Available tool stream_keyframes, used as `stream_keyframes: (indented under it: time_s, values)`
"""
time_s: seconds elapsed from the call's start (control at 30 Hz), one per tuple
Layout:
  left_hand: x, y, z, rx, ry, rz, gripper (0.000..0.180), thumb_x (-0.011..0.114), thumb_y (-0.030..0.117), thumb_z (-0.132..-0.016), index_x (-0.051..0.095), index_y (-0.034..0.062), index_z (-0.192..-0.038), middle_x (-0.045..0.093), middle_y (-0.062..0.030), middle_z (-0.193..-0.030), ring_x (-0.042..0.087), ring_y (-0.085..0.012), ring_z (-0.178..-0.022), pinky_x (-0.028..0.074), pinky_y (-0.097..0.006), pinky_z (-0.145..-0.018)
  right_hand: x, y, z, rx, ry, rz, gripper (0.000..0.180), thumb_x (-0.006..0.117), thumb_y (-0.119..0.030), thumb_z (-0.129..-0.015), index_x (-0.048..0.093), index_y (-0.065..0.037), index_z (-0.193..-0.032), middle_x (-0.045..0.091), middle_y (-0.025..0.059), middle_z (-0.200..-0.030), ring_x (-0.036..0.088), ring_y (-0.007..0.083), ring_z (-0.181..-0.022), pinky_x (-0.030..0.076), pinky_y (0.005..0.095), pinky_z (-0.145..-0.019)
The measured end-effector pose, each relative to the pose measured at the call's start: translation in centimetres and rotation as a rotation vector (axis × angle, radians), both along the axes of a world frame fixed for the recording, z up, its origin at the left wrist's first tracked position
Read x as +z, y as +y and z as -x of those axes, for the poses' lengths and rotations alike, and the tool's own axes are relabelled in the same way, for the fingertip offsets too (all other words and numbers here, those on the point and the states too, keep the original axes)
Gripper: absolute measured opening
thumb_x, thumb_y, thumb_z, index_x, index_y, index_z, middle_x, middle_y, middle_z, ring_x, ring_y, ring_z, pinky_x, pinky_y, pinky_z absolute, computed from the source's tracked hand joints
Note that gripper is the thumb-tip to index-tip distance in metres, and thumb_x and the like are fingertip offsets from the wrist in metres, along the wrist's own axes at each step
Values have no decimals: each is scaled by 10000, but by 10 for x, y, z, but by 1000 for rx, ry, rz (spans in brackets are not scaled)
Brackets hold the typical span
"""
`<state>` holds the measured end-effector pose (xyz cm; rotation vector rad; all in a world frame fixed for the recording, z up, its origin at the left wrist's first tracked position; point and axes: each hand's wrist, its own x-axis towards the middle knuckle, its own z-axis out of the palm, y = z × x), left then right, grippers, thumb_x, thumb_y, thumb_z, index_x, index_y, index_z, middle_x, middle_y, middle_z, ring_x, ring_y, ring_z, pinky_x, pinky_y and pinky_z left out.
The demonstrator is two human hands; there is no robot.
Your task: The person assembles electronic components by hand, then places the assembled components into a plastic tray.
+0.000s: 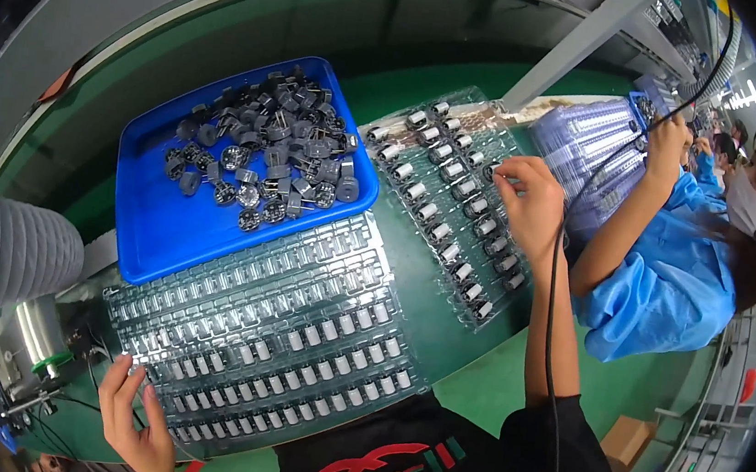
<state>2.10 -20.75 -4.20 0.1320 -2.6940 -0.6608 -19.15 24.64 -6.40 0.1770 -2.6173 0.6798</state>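
Note:
My left hand (132, 427) is at the lower left with its fingers stretched out and apart. It is beside the left edge of a clear blister tray (229, 336), whose lower rows hold many small white cylinders; its upper pockets look unfilled. My right hand (533, 211) is over a second clear blister tray (520, 154), with thumb and forefinger closed together. A small part shows at those fingertips, but I cannot make out what it is or whether it is gripped. This second tray carries rows of small white cylinders on dark round bases.
A blue plastic tray (234, 244) piled with dark round components (282, 138) stands at the back. Stacked clear trays (582, 138) are at the right, near a co-worker in a blue smock (667, 289). A black cable (553, 310) crosses my right forearm. A ribbed grey hose (9, 243) is at left.

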Motion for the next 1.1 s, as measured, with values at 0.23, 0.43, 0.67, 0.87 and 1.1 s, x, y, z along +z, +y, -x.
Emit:
stream_keyframes:
  time_s: [0.23, 0.43, 0.67, 0.87, 1.1]
  values:
    - [18, 3, 43, -158, -99, 206, 224, 609, -31, -847, 638, -16, -1069, 621, -169, -1190, 594, -347, -1109, 453, -413, -951, -10, 0, 12, 95, -18, 98, 86, 703, -8, -803, 671, 4, -883, 644, 118, -928, 660, 262, -758, 543, 333, -702]
    - [35, -3, 71, -151, -156, 281, 260, 632, -19, -834, 633, -2, -1094, 610, -170, -1190, 588, -365, -1103, 456, -418, -948, -5, -6, 16, 147, -65, -38, 81, 677, 16, -793, 672, -10, -870, 635, 121, -911, 649, 291, -775, 521, 354, -692]
    - [27, -12, 95, -165, -95, 334, 272, 679, 62, -818, 644, 27, -1085, 631, -149, -1131, 601, -349, -1008, 493, -422, -867, -7, 2, 5, 199, -142, -24, 101, 641, 38, -839, 673, 28, -934, 660, 140, -966, 668, 254, -828, 536, 316, -732]
    - [33, -12, 94, -116, -155, 303, 265, 665, 78, -840, 638, 24, -1098, 636, -151, -1156, 598, -349, -1051, 485, -419, -894, 2, -18, -17, 81, -10, -219, 382, 664, -23, -814, 594, 0, -1189, 580, 179, -1192, 556, 357, -1113, 438, 393, -975]
    - [9, -6, 184, -254, -7, 282, 319, 624, 84, -881, 582, 19, -1191, 625, -166, -1112, 584, -361, -1048, 473, -418, -906, 39, -151, -62, 618, -78, -208, 420, 681, -52, -762, 606, -25, -1174, 566, 144, -1159, 516, 344, -1151, 442, 413, -970]
